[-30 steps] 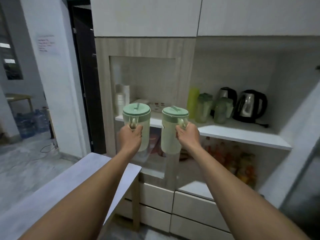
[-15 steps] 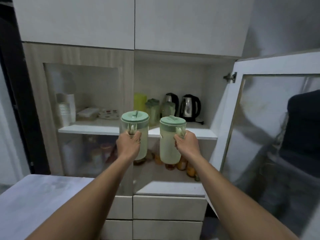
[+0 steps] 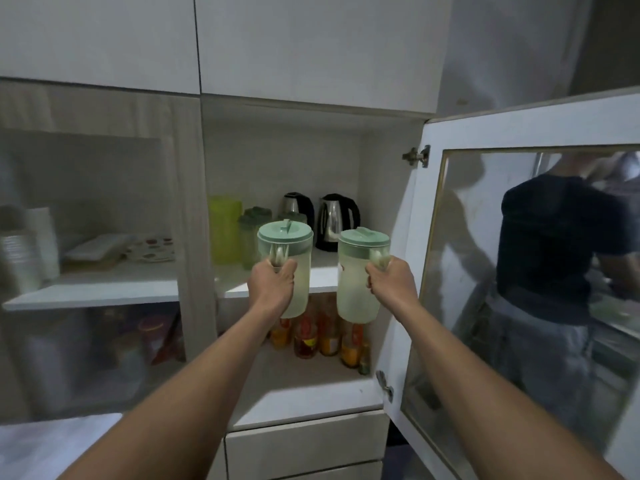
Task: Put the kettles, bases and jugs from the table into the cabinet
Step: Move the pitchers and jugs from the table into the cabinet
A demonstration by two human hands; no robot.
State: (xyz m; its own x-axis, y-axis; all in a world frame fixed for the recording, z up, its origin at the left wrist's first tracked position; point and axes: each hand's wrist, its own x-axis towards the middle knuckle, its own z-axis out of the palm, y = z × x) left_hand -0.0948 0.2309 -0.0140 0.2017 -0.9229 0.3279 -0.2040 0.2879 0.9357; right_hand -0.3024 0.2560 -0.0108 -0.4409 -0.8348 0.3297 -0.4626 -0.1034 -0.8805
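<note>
My left hand [image 3: 272, 284] grips the handle of a pale green lidded jug [image 3: 294, 258], held upright in front of the open cabinet. My right hand [image 3: 389, 284] holds a second green jug [image 3: 355, 282] the same way, just right of the first. Both jugs hang in the air before the edge of the upper shelf [image 3: 325, 277]. Further back on that shelf stand two steel-and-black kettles [image 3: 337, 220], one partly hidden, beside two green-lidded jugs [image 3: 254, 230] and a yellow-green container [image 3: 225, 233].
The glass cabinet door [image 3: 519, 271] stands open on the right, close to my right forearm, with a person reflected in it. Several bottles [image 3: 318, 336] fill the lower shelf. Behind the left glass panel are cups and boxes [image 3: 97, 251]. Drawers [image 3: 304, 448] sit below; a white table corner [image 3: 45, 445] lies lower left.
The view has come closer to the cabinet and swung right. Both jugs stay held upright and side by side, now nearer the upper shelf's front edge.
</note>
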